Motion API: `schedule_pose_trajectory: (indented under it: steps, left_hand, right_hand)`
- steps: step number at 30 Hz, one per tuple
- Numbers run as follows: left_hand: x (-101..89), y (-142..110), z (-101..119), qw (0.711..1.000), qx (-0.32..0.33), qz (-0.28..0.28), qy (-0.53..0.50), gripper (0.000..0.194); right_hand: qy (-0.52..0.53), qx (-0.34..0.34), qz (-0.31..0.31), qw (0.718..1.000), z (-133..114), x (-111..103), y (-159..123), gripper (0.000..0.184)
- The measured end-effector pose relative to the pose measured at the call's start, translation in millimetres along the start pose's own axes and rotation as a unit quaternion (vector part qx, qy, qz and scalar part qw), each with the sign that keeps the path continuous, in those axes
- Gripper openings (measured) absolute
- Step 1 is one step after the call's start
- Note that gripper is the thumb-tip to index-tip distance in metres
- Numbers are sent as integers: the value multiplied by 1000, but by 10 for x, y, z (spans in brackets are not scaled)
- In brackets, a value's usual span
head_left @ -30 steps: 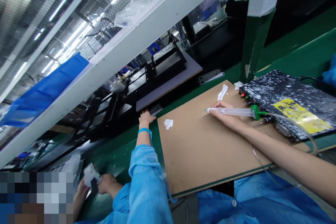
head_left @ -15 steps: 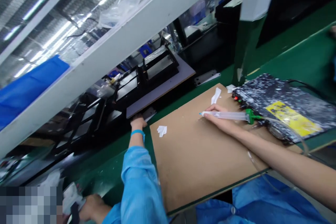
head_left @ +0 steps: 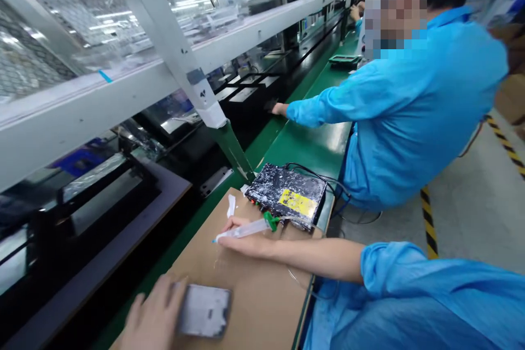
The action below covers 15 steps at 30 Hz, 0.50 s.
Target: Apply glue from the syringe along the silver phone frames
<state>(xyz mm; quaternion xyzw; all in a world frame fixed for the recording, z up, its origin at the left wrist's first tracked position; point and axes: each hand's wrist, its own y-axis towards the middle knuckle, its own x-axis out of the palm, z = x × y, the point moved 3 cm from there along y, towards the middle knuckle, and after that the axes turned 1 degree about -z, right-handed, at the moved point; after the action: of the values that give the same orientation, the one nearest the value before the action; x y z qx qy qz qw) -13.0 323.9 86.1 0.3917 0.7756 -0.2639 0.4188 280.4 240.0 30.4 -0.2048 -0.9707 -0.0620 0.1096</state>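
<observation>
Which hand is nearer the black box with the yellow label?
Right. The right hand rests just in front of the box; the left hand is farther away, down the brown board.

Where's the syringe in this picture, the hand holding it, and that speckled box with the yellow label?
syringe [head_left: 246, 228], head view, on its clear barrel
right hand [head_left: 241, 244], head view, on the middle of the hand
speckled box [head_left: 283, 191], head view, on its top beside the yellow label

— R hand [head_left: 241, 243] pose?
— Curled, pen-style grip, wrist low, R forearm [head_left: 315, 257] bare, stretched across, sleeve pushed up.
— L hand [head_left: 153, 314]?
— Low in view, fingers fwd, slightly spread.
</observation>
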Motion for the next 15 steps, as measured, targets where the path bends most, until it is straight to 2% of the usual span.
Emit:
schedule_pose_trajectory:
  steps: [3,4,6,9,11,13,15]
  left_hand:
    - [-157,135,876,996,58,43,-56,74]
    - [-162,171,1086,993,61,58,-80,72]
    - [-128,213,1355,986,53,87,-130,72]
    - [-93,177,1472,967,5,104,-233,73]
    - [-118,109,1459,940,-67,91,-322,63]
    - [-155,48,1434,907,-153,84,-383,53]
    - [-171,27,1443,885,-193,81,-415,57]
  right_hand:
    - [9,-7,20,1000,-15,-34,25,34]
    - [11,-10,21,1000,-24,-42,32,34]
    - [6,-19,15,1000,-55,-58,29,34]
    - [-4,-24,-7,1000,-99,-101,-52,33]
    - [-14,-14,-24,1000,-106,-155,-137,33]
    - [-74,-33,-33,996,-108,-233,-201,34]
    - [-111,-50,-52,991,-86,-314,-232,31]
